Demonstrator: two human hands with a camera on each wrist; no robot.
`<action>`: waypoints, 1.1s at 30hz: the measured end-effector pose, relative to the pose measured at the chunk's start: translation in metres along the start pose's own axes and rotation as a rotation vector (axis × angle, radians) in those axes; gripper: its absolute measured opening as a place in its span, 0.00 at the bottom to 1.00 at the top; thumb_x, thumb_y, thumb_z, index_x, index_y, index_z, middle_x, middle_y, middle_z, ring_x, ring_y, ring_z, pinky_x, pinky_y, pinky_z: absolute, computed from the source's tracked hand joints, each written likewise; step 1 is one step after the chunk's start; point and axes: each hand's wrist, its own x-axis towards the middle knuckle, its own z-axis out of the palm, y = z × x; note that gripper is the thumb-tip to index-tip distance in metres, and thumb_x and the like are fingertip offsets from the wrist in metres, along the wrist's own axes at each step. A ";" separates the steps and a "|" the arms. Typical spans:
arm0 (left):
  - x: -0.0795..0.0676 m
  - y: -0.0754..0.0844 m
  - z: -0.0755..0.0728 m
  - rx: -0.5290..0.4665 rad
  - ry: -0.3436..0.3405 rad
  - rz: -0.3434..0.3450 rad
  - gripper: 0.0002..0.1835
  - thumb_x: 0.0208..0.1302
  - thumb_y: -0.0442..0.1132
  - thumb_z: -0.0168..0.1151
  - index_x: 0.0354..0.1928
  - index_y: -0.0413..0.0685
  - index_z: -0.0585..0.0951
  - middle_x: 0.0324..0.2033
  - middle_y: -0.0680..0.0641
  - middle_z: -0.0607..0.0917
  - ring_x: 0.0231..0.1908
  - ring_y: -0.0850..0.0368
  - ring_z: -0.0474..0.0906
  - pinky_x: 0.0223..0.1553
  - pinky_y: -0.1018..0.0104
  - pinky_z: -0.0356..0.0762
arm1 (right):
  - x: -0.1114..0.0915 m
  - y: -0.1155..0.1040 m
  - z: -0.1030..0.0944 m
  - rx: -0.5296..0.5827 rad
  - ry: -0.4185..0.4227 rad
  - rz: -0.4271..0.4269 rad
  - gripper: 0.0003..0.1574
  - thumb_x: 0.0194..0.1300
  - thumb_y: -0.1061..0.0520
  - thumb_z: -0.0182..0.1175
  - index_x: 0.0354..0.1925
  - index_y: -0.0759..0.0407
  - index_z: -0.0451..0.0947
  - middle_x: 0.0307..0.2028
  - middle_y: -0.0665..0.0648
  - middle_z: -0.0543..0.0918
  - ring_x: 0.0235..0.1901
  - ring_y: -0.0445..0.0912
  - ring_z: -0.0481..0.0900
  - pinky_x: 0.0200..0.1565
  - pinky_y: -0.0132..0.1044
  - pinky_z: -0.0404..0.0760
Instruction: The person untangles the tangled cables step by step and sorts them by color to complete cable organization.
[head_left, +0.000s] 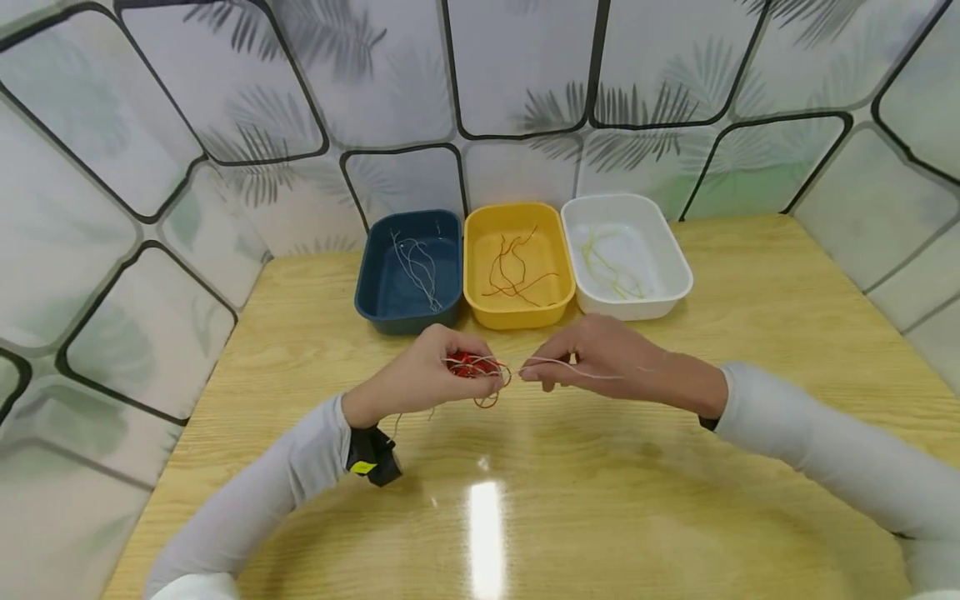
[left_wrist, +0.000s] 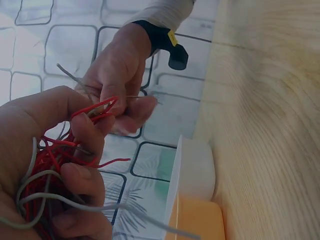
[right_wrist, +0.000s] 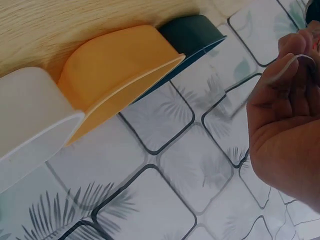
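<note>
My left hand (head_left: 431,371) grips a tangled bundle of red and whitish strings (head_left: 467,365) above the table. In the left wrist view, red strings (left_wrist: 55,152) crowd the palm under curled fingers, and a loose grey-white string (left_wrist: 125,207) trails out to the right. Close beside it, my right hand (head_left: 603,357) pinches a whitish string (head_left: 592,375) between thumb and forefinger; one end sticks out over the back of the fingers. Between both sets of fingertips, red loops (head_left: 487,402) hang from the bundle.
Along the back of the wooden table (head_left: 600,500) stand three bins side by side. The dark blue bin (head_left: 375,312) holds whitish strings, the yellow bin (head_left: 517,319) orange-red ones, the white bin (head_left: 678,279) yellow ones. A patterned wall covering (head_left: 517,75) rises right behind them.
</note>
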 end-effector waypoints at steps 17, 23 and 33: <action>-0.016 -0.007 -0.020 0.069 0.083 -0.098 0.12 0.53 0.52 0.65 0.35 0.56 0.83 0.25 0.52 0.82 0.22 0.55 0.71 0.22 0.64 0.68 | -0.052 0.058 -0.039 0.008 0.022 0.126 0.07 0.66 0.44 0.52 0.37 0.36 0.78 0.26 0.38 0.79 0.24 0.36 0.72 0.25 0.33 0.71; -0.015 -0.011 -0.025 0.017 0.169 -0.158 0.15 0.52 0.58 0.65 0.35 0.58 0.82 0.27 0.49 0.81 0.25 0.53 0.73 0.25 0.61 0.72 | -0.038 0.065 -0.052 0.214 -0.017 0.221 0.11 0.65 0.45 0.54 0.39 0.44 0.80 0.26 0.46 0.80 0.23 0.43 0.73 0.27 0.37 0.74; -0.020 -0.006 -0.024 -0.024 0.319 -0.148 0.12 0.57 0.55 0.61 0.35 0.57 0.81 0.25 0.46 0.78 0.21 0.51 0.67 0.19 0.63 0.65 | 0.002 0.095 -0.073 0.044 0.302 0.331 0.14 0.63 0.40 0.55 0.37 0.44 0.82 0.27 0.47 0.80 0.21 0.46 0.72 0.23 0.38 0.70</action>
